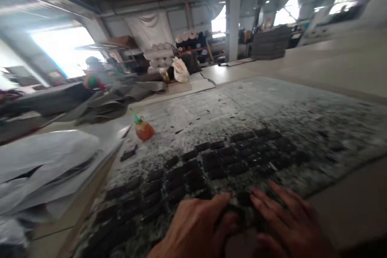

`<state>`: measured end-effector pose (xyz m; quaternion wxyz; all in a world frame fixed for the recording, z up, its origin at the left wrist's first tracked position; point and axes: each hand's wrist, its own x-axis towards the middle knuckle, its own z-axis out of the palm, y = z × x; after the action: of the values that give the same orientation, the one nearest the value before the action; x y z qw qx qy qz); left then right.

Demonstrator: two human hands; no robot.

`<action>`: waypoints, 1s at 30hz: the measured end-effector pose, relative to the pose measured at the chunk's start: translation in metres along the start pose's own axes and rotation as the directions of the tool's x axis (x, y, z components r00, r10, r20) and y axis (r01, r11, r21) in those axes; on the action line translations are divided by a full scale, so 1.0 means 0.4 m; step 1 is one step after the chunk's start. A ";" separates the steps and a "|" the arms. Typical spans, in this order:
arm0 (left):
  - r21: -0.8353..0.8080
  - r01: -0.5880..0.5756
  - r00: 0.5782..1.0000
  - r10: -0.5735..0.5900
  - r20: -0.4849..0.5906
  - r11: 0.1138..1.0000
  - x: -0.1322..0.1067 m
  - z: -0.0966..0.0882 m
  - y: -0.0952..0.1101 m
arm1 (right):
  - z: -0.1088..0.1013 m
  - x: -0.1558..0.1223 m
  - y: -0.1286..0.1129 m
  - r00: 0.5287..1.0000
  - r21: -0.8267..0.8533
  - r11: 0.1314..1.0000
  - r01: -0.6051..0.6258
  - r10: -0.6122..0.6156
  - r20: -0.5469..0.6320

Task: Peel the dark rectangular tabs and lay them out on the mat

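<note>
Rows of small dark rectangular pieces (pixel 223 159) lie on a stained, speckled work board (pixel 272 105). My left hand (pixel 196 225) rests at the near edge of the rows, its fingers together and reaching onto the dark pieces. My right hand (pixel 287 221) lies beside it with its fingers stretched out flat over the nearest pieces. Motion blur smears both hands, so I cannot make out whether either grips a piece.
An orange squeeze bottle with a green tip (pixel 142 128) stands at the board's left edge. White sheets (pixel 45 161) pile up at the left. Grey fabric (pixel 99 105) and a person (pixel 93 76) are further back. A pillar (pixel 233 12) and a stacked pile (pixel 269 42) stand behind.
</note>
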<state>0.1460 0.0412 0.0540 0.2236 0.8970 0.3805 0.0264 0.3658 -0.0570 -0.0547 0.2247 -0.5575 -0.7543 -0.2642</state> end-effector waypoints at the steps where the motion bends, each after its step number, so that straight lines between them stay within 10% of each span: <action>1: -0.006 -0.024 1.000 0.024 -0.009 1.000 0.005 -0.002 -0.005 | -0.016 0.005 -0.003 0.999 -0.009 0.999 -0.036 0.036 0.041; 6: -0.052 -0.015 0.994 0.009 -0.113 0.999 0.003 -0.031 -0.030 | -0.055 0.036 -0.024 0.973 0.019 0.989 -0.149 0.143 0.180; 18: -0.146 0.063 0.917 -0.115 -0.382 0.987 -0.040 -0.118 -0.062 | -0.054 0.060 -0.026 0.942 0.193 0.922 -0.335 0.335 0.032; 30: -0.255 0.187 0.548 -0.316 -0.775 0.949 -0.111 -0.200 -0.108 | -0.058 0.067 -0.015 0.969 0.088 0.966 -0.242 0.237 0.061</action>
<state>0.0681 0.0671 0.1133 0.0912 0.7040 0.5617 0.4249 0.3535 -0.0542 -0.0213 0.2622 -0.6398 -0.6984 -0.1849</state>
